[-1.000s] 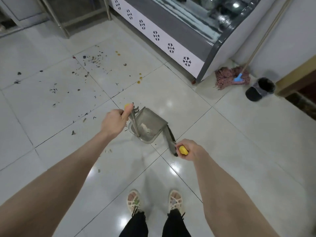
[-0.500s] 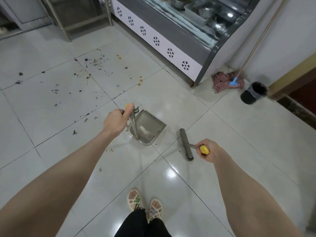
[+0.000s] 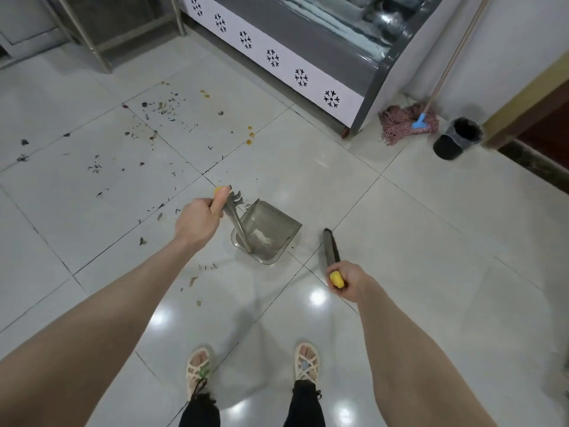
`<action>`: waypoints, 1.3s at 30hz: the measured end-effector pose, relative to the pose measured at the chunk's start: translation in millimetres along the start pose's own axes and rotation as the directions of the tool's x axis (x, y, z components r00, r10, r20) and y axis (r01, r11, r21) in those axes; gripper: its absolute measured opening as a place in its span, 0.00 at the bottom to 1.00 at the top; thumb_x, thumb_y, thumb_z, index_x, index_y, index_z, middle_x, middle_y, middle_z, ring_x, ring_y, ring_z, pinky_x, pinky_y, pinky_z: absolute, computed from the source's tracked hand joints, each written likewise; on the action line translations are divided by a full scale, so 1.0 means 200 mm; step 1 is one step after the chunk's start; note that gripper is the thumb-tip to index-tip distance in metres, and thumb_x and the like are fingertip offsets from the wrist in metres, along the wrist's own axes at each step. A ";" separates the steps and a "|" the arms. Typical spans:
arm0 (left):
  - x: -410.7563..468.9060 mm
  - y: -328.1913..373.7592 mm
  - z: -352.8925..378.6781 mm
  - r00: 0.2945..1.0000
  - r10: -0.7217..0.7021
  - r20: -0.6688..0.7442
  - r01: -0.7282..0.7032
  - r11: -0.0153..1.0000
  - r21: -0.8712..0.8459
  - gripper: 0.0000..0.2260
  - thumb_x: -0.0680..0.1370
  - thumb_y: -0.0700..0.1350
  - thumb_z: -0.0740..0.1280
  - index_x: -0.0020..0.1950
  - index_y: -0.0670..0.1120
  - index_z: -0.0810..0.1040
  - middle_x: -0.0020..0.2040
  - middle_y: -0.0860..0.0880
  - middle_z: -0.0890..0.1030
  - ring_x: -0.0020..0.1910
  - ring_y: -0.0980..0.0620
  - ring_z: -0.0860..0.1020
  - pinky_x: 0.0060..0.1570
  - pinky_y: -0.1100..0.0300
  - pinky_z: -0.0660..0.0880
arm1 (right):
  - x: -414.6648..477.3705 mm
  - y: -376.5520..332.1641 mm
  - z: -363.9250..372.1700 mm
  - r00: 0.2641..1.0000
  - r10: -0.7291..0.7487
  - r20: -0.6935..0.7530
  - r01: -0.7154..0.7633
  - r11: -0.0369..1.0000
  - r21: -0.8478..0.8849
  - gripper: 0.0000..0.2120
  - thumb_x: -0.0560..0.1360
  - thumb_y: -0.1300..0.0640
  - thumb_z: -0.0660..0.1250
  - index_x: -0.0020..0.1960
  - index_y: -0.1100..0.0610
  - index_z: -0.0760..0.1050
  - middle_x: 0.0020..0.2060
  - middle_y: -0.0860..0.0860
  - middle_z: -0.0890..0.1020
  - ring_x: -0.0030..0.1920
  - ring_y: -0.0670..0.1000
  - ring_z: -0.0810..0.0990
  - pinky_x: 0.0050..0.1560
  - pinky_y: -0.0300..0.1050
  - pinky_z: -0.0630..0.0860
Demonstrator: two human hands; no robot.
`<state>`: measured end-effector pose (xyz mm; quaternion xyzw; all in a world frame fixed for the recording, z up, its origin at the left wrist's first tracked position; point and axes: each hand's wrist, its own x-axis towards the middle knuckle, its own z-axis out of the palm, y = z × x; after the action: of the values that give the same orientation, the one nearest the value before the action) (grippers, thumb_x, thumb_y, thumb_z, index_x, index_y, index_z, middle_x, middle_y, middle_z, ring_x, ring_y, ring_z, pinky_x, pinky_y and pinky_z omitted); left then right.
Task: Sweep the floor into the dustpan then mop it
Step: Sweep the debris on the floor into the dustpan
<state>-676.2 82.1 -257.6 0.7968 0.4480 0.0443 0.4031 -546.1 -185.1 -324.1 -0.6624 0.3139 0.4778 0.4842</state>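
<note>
grey dustpan (image 3: 267,231) sits between left hand (image 3: 198,220) and right hand (image 3: 349,280).

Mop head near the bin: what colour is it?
The mop head is pinkish red; head view.

food shop or canteen. evidence: refrigerated glass display case (image 3: 308,41) with metal pans inside and snowflake trim, steel rack legs (image 3: 83,32), pale tiled floor (image 3: 400,241), mop (image 3: 409,121) and bin (image 3: 455,138) against the wall.
</note>
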 end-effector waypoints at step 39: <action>0.39 -0.76 -0.93 0.987 0.127 0.098 -0.130 0.991 0.023 0.32 0.73 0.72 0.50 0.30 0.46 0.73 0.29 0.50 0.75 0.36 0.43 0.76 0.48 0.45 0.78 | -0.29 0.38 1.28 1.000 -0.003 0.006 0.002 0.983 0.186 0.05 0.74 0.69 0.61 0.44 0.62 0.67 0.36 0.56 0.70 0.29 0.50 0.71 0.20 0.35 0.72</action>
<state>-813.1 294.5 -258.7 0.8311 0.3763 0.0250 0.4088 -717.9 28.0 -314.1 -0.6131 0.3547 0.4480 0.5456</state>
